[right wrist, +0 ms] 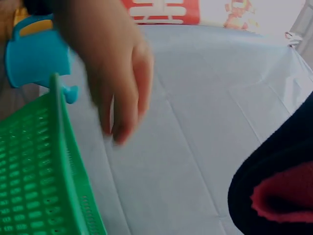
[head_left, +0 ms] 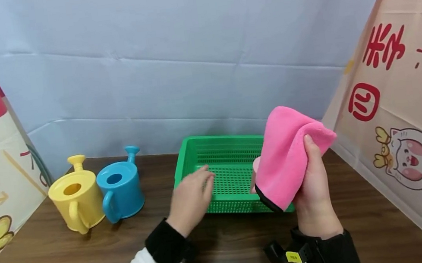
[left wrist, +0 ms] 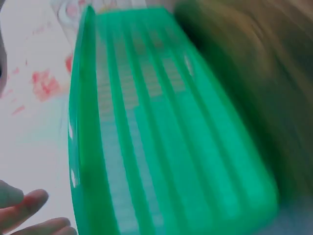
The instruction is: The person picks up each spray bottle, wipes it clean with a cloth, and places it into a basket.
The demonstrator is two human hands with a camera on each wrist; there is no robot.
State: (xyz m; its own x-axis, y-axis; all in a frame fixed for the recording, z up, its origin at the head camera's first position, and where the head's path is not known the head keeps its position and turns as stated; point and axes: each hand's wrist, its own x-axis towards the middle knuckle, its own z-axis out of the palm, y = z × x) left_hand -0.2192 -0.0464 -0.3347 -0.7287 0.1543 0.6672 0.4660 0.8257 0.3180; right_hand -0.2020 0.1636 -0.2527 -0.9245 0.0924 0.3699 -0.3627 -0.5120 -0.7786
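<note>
Fingers (head_left: 312, 150) of the right hand (head_left: 312, 189) grip a pink cloth (head_left: 282, 156) between them.

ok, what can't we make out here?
Head: right end of green plastic basket, mostly behind the pink cloth.
Head: most fingers of the right hand, behind that cloth.
Left wrist: basket's mesh, blurred; left hand, mostly past the left edge.
Right wrist: cloth, mostly past the right edge.

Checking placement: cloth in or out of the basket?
Out. The right hand holds the cloth up, and the right wrist view shows backdrop between it and the basket.
</note>
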